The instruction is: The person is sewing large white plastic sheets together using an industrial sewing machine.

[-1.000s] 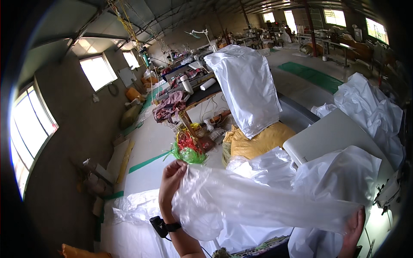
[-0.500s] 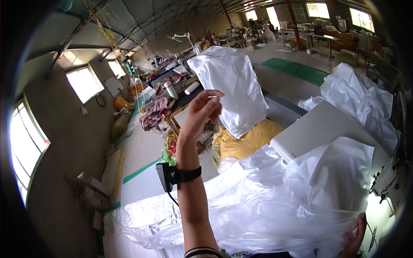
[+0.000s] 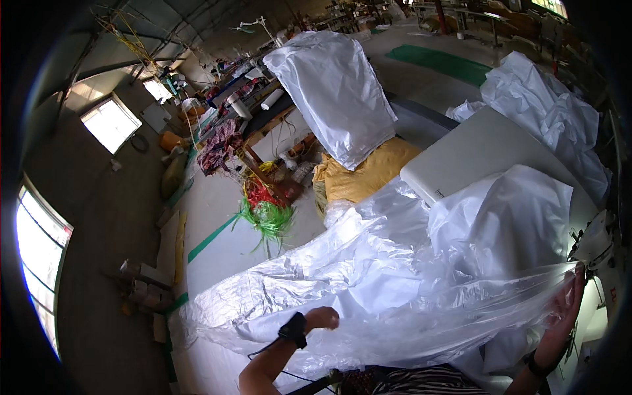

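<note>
A large sheet of clear plastic film (image 3: 395, 316) spreads over the white work surface in front of me, bunched and creased. My left hand (image 3: 322, 318), black band on its wrist, is low over the film's near part with its fingers curled in; whatever lies in them is hidden. At the right, my right hand (image 3: 566, 303) grips the film's gathered edge, fingers pointing up beside the sewing machine (image 3: 594, 240). The film is drawn taut toward that hand. A white plastic sheet (image 3: 507, 214) lies heaped behind the film, against the machine's table.
A grey-white panel (image 3: 480, 155) slants behind the heap. Beyond are a yellow sack (image 3: 368, 178) under a white bag (image 3: 336, 99), more white sheeting (image 3: 540, 112) at right, and green strands (image 3: 266, 220) on the floor. Windows (image 3: 108, 125) line the left wall.
My left hand has dropped from high in front of me to just above the film. My right hand has risen alongside the machine with the film. The view has tilted downward.
</note>
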### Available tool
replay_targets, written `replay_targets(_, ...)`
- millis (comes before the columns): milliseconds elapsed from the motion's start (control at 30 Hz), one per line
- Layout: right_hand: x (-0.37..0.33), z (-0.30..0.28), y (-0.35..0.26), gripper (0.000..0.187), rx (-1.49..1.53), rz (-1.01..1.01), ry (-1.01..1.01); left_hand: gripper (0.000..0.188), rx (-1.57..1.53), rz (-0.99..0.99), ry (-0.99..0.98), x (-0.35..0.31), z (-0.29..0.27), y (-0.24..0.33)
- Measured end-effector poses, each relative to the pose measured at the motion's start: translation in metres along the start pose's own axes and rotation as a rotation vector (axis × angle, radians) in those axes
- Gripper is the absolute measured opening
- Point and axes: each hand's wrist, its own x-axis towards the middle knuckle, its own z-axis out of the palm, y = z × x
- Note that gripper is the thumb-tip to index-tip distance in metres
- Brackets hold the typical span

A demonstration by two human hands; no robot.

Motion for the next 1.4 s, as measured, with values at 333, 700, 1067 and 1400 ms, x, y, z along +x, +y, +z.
replay_targets(333, -0.007, -0.016, 0.004, 0.048, 0.221, 0.485, 0.201, 0.019, -0.981, 0.156, 1.363, -0.101, -0.211, 0.070)
replay_targets(700, -0.074, -0.011, -0.051, 0.034, 0.143, 0.746, -1.066, 0.027, 0.186, 0.875, 1.825, -0.143, -0.487, 0.290)
replay_targets(1067, -0.220, -0.081, 0.035, 0.031, -0.562, 0.622, -0.640, 0.013, -0.121, 1.302, 0.717, 0.253, -0.289, 0.642)
replay_targets(1400, -0.079, -0.057, -0.065, 0.064, -1.023, 0.061, -0.012, 0.060, -0.360, 1.145, 0.029, 0.351, -0.139, 0.636)
